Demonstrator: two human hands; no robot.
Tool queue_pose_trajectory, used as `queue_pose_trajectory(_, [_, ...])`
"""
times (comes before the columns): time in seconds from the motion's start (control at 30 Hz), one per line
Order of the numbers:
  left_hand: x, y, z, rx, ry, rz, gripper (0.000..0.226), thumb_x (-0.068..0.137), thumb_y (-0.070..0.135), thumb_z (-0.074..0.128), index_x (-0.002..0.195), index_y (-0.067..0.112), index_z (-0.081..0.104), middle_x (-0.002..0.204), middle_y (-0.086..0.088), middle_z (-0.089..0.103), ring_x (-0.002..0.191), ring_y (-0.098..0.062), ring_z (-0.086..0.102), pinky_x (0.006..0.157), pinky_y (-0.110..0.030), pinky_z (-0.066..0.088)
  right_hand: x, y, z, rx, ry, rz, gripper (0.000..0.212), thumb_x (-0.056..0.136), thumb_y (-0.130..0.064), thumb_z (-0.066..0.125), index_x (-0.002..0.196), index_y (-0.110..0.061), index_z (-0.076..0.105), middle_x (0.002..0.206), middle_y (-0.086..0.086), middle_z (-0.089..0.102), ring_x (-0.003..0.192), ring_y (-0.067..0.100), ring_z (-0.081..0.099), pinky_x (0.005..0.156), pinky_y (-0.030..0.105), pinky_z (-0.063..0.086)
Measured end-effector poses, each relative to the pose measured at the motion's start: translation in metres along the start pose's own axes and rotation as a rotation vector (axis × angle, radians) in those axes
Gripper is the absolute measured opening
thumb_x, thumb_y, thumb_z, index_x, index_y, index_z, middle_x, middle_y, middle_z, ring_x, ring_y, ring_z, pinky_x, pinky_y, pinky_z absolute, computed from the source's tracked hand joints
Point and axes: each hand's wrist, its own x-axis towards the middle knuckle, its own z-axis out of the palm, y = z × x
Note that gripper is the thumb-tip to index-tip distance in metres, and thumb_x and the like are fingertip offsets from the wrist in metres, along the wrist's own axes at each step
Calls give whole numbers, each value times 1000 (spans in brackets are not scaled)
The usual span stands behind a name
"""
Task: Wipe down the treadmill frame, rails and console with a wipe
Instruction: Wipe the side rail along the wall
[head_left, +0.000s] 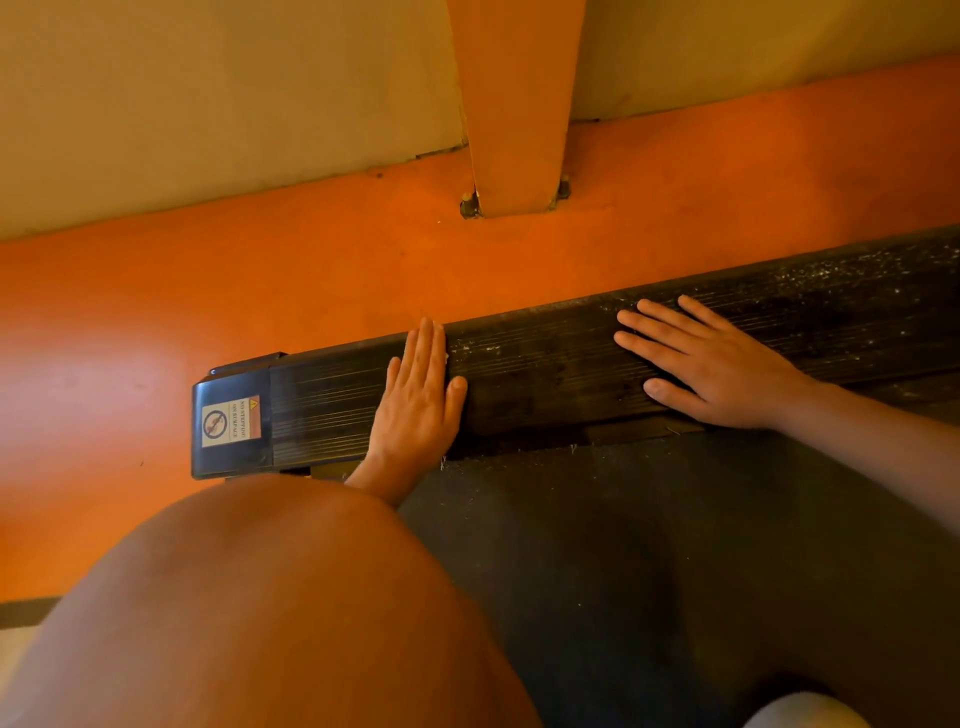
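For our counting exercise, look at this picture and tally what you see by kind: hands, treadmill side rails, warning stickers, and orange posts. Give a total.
Hands: 2, the left hand and the right hand
Treadmill side rail: 1
Warning sticker: 1
Orange post: 1
Total: 5

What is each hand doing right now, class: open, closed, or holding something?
Left hand: open, flat on the side rail; a wipe under it cannot be told.
Right hand: open, fingers spread, flat on the rail, holding nothing.
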Motion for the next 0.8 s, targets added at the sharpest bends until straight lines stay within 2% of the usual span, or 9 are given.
queue_pose_trajectory(0.17, [-54, 4, 20, -8, -38, 2, 67, 106, 52, 16, 160, 24, -12, 167, 8, -21, 152, -9, -21, 122, -34, -11, 0, 0, 2, -5, 19, 0, 65, 107, -61, 15, 164, -28, 11, 172, -5, 1, 158, 12, -7, 127, 43, -3])
queue_pose_trajectory(0.4, [11, 6, 0, 2, -2, 6, 66, 108, 48, 18, 161, 20, -9, 168, 1, -16, 154, -13, -18, 125, -40, -6, 0, 1, 1, -11, 2, -5, 65, 108, -59, 17, 164, -28, 9, 172, -6, -2, 158, 12, -8, 127, 42, -5])
queue_pose_trajectory(0.63, [-66, 8, 22, -53, -27, -12, 67, 105, 54, 15, 161, 24, -7, 168, 7, -15, 154, -9, -18, 123, -36, -8, 0, 1, 1, -15, 3, 1, 65, 107, -61, 14, 164, -28, 10, 172, -6, 0, 158, 12, -7, 127, 42, -5])
queue_pose_trajectory(0.8, [-7, 2, 3, -38, -17, 1, 63, 109, 47, 19, 160, 23, -9, 168, 4, -16, 153, -11, -19, 125, -40, -7, 1, 0, 2, -16, -4, 0, 65, 107, -60, 15, 164, -28, 10, 172, -6, 0, 158, 12, -7, 127, 42, -5])
